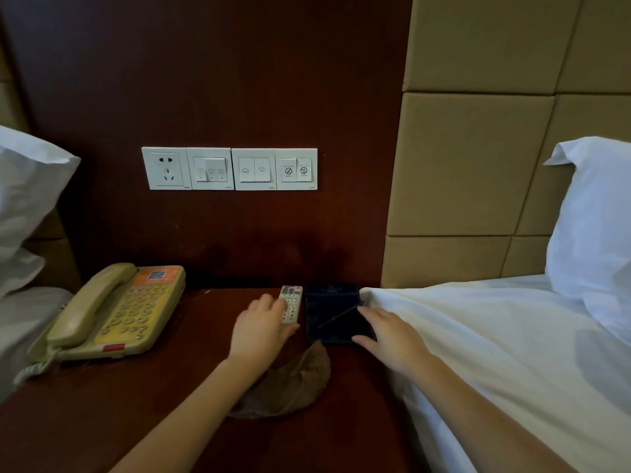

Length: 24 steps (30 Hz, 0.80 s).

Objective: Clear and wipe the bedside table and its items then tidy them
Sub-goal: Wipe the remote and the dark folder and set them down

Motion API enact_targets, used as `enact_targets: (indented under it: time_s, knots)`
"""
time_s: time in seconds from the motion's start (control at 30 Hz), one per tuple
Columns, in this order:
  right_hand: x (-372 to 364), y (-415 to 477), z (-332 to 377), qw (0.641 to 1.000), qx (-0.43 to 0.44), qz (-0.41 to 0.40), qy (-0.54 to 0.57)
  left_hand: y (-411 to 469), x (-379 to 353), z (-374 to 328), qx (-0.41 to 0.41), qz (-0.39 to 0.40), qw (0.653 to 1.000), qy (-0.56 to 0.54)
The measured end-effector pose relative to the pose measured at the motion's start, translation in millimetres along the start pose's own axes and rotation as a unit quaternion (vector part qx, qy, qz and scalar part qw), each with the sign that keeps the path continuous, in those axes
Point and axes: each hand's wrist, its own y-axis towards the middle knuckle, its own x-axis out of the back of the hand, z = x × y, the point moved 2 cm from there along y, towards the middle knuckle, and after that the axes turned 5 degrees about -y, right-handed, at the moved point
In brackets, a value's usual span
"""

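A white pillow (27, 186) sits at the far left on a bed. Next to it, on the dark red-brown wooden surface (102, 421), is a tan plastic phone (116, 312). The phone is long and flat. Its long side runs from near the person up toward the wall, tilted a little to the right. The handset (92, 302) lies along its left side, and a curly cord (30, 370) hangs off the near left corner.

On the wall above is a row of 4 white plates (229, 169): 1 socket and 3 sets of switches.

In the middle, the left hand (263, 331) lies flat with its fingers spread and loose on a white remote (291, 303). It is touching the remote but is not closed around it. The remote is thin and long, with small buttons, and it points straight at the wall. A brown fuzzy cloth (293, 380) lies bunched on the surface under the left wrist.

Just right of the remote is a dark blue flat box or folder (333, 312), about square, with a thin stick (341, 315) lying slanted across it. The right hand (392, 332) is open and rests on its right edge, fingers spread, not gripping.

A white bed sheet (495, 353) spills over the right edge of the surface and touches the dark box. Another white pillow (597, 227) leans on tan padded wall squares (478, 158) at the far right.
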Motion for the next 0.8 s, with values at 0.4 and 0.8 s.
enact_targets:
  time_s: [0.4,0.8]
  knots:
    - [-9.0,27.9,83.2,0.99,0.114,0.084,-0.004,3.8,-19.3,17.8,0.107,0.089,0.987,-0.078]
    - [-13.0,24.4,83.2,0.991,0.102,0.091,-0.003,5.5,-23.3,18.7,0.11,0.105,0.984,-0.09]
